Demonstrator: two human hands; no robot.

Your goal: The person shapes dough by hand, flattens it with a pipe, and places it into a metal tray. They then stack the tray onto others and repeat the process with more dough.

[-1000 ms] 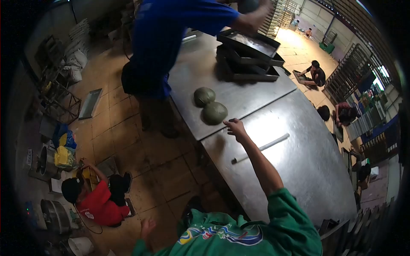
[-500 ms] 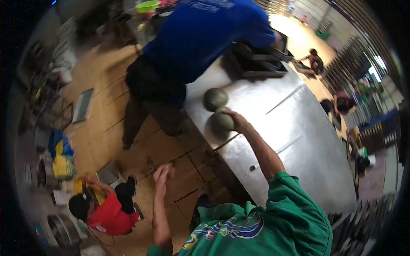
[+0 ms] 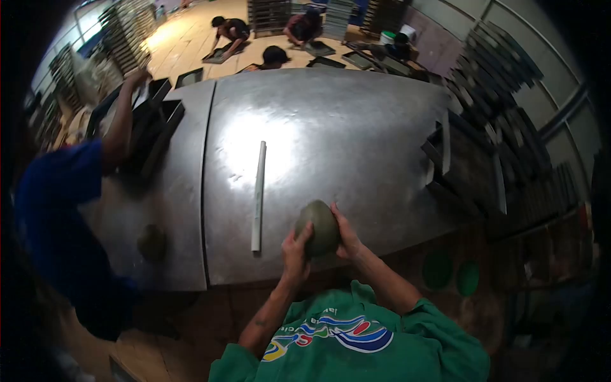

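Between my two hands is a smooth grey-green ball (image 3: 320,223), like dough or clay, at the near edge of a metal table (image 3: 356,140). My left hand (image 3: 295,253) presses on its left side with the thumb on the front. On the other side, my right hand (image 3: 347,237) curls around it. A pale flat bar (image 3: 259,197) lies on the metal left of the ball. Farther left, a second grey-green ball (image 3: 151,243) rests on the tabletop in shadow, near a co-worker in blue.
The co-worker in a blue shirt (image 3: 60,191) reaches over dark trays (image 3: 149,127) at the left. More dark trays (image 3: 468,165) stand at the table's right edge, beside stacked racks (image 3: 509,108). Several people crouch with trays on the floor beyond. A seam (image 3: 205,191) crosses the tabletop.
My view has swung to the right along the table. Earlier my right hand gripped one of two touching balls and my left hand hung free; now both hands hold a ball.
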